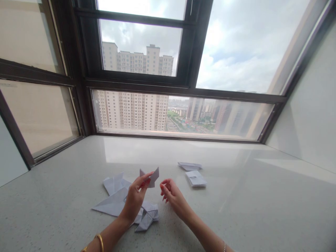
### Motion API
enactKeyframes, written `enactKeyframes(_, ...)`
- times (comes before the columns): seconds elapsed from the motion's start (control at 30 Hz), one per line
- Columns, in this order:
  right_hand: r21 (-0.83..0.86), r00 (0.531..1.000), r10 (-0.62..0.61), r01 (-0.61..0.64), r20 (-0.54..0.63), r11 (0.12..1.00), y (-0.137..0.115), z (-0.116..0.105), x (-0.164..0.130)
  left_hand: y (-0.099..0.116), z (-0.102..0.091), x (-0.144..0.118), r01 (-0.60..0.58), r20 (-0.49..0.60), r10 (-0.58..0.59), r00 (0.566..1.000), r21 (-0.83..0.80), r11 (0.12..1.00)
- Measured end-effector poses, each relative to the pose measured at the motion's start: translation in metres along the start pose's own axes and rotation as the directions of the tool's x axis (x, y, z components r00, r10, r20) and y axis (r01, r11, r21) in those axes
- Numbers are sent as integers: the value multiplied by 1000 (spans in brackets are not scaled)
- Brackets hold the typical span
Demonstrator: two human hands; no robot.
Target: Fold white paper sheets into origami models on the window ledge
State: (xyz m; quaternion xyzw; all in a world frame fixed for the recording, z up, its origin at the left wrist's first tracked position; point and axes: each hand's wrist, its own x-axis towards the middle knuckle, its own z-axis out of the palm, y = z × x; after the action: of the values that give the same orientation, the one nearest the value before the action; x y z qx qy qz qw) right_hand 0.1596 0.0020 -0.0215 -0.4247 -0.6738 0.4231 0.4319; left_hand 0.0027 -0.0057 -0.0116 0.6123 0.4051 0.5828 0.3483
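Note:
My left hand (137, 197) pinches a small folded white paper piece (154, 178) between thumb and fingers, holding it above the sill. The paper has two pointed ends sticking up, and my fingers cover its middle. Just to the right, my right hand (174, 199) is raised with its fingers curled in and the thumb against the index finger; nothing shows in it. Under and beside my left hand lie several folded papers: a long pointed one (111, 203), another behind it (115, 183), and a star-like folded piece (147, 216). My left wrist and forearm partly hide them.
Farther right on the speckled white sill (249, 196) lie a flat folded paper square (196, 179) and a narrow folded paper (189, 166) behind it. Dark-framed windows (183, 90) close off the back and left, and a white wall (309, 115) stands at the right.

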Motion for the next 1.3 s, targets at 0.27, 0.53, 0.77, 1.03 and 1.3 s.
enactKeyframes(0.27, -466, 934, -65, 235, 352, 853, -11, 2, -13, 4, 1, 3, 55, -83, -68, 994, -149, 987)
enactKeyframes(0.53, -252, 954, -85, 161, 289, 954, -14, -2, -8, 1, -2, 4, 109, -42, -113, 993, -85, 990)
enactKeyframes(0.77, 211, 999, 19, -26, 35, 977, -5, -8, 3, 2, -6, 9, 173, -130, -205, 970, -223, 959)
enactKeyframes(1.03, 407, 998, 55, -37, -31, 912, -8, -11, 6, 4, -1, 7, 175, -45, -189, 981, -222, 959)
enactKeyframes(1.3, 595, 994, 96, -47, -52, 803, -13, -12, 3, -1, 1, 8, 182, -50, -205, 978, -291, 939)
